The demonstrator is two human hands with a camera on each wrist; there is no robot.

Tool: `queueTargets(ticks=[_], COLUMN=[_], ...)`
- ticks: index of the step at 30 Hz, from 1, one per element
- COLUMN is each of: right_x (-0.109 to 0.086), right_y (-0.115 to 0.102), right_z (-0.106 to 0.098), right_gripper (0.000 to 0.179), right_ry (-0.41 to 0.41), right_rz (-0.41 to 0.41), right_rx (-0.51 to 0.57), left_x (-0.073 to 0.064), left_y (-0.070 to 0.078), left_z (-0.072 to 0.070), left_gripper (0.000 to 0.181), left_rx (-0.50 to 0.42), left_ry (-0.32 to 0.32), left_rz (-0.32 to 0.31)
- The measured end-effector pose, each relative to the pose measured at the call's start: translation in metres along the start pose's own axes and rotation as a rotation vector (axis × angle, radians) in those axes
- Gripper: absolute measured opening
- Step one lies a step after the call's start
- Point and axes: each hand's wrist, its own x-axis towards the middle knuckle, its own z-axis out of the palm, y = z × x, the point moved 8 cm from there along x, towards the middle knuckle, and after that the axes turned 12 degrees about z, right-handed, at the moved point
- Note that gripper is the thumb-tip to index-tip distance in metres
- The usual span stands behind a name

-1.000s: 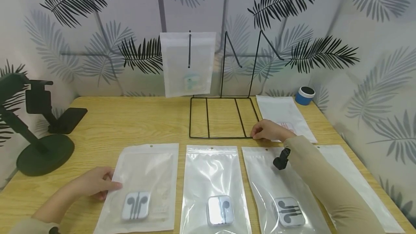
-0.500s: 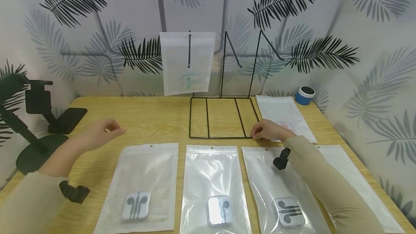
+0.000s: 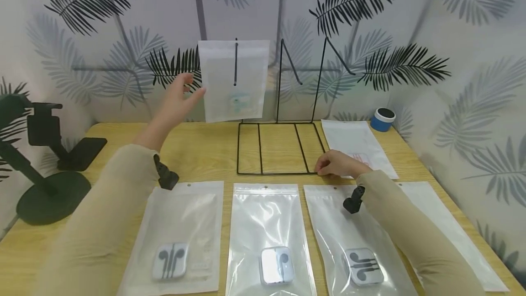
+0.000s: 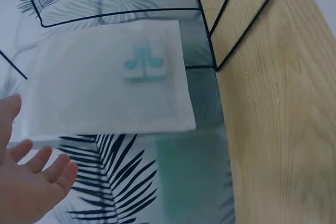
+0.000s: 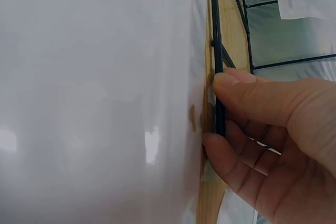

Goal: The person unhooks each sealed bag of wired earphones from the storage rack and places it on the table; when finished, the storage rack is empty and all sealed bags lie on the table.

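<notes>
My left hand (image 3: 178,102) is raised beside the left edge of a white zip bag (image 3: 219,72) that hangs from a hook of the black wire rack (image 3: 279,174). Thumb and fingers are spread, with a gap to the bag in the left wrist view, where a teal earphone shape shows through the bag (image 4: 89,87). My right hand (image 3: 339,164) pinches the front corner of the rack's base; up close, thumb and fingertips of that hand (image 5: 278,124) grip the black bar (image 5: 219,61).
Three clear-fronted bags, left (image 3: 201,209), middle (image 3: 265,223) and right (image 3: 328,218), lie in front with earphone cases inside. More white bags lie far right (image 3: 444,223) and behind (image 3: 345,138). A blue jar (image 3: 382,124), black stand (image 3: 84,154) and green base (image 3: 53,202) stand around.
My left hand has left the front left bag and risen up and right to the hanging bag. My right hand stays on the rack's corner. The head view has shifted slightly.
</notes>
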Motion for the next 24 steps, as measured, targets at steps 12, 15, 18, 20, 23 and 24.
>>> queueTargets(ticks=[12,15,18,20,23,24], right_x=[0.004,0.004,0.003,0.002,0.0,0.0], right_y=[0.004,0.003,0.002,0.001,0.0,0.0], right_z=[0.001,0.0,0.0,0.0,0.0,0.0], right_gripper=[0.007,0.006,0.006,0.006,0.006,0.006], right_ry=[0.004,0.002,-0.001,-0.004,-0.007,-0.008], right_rz=[0.039,0.025,0.018,0.018,0.018,0.015], right_rx=[-0.015,-0.022,-0.021,-0.012,0.001,0.006], left_x=[0.03,0.032,0.033,0.034,0.035,0.035], left_y=[-0.029,-0.034,-0.038,-0.039,-0.04,-0.04], left_z=[0.021,0.023,0.029,0.033,0.039,0.042], left_gripper=[0.067,0.059,0.048,0.044,0.046,0.047], left_rx=[-0.279,-0.295,-0.291,-0.282,-0.285,-0.297], left_ry=[0.17,0.216,0.251,0.258,0.243,0.231], left_rz=[-0.178,-0.189,-0.202,-0.211,-0.222,-0.223])
